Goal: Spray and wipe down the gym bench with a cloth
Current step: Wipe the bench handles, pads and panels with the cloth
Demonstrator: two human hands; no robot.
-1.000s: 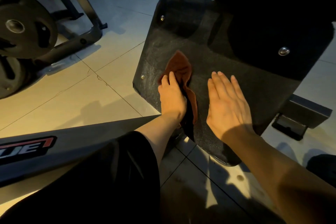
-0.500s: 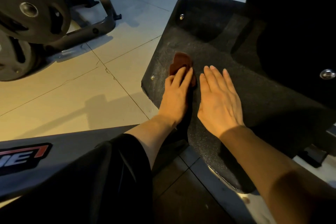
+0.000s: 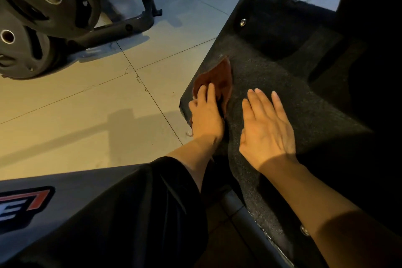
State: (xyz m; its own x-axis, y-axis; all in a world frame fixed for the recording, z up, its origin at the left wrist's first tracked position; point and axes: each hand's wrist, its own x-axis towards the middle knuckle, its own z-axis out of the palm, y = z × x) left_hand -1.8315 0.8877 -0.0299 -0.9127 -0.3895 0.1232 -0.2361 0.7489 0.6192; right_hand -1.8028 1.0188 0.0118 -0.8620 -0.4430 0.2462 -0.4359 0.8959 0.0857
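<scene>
Cloth (image 3: 217, 76) lies under left hand (image 3: 206, 115), beside right hand (image 3: 266, 128).

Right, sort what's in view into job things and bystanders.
In use:
- cloth, under the left hand
- bench pad, with the right hand flat on it

Just lying about:
- weight plates
- rack foot
- floor tiles

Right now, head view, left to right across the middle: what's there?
Weight plates → tiled floor → brown cloth under the left hand at the pad's left edge → right hand flat on the dark bench pad.
</scene>
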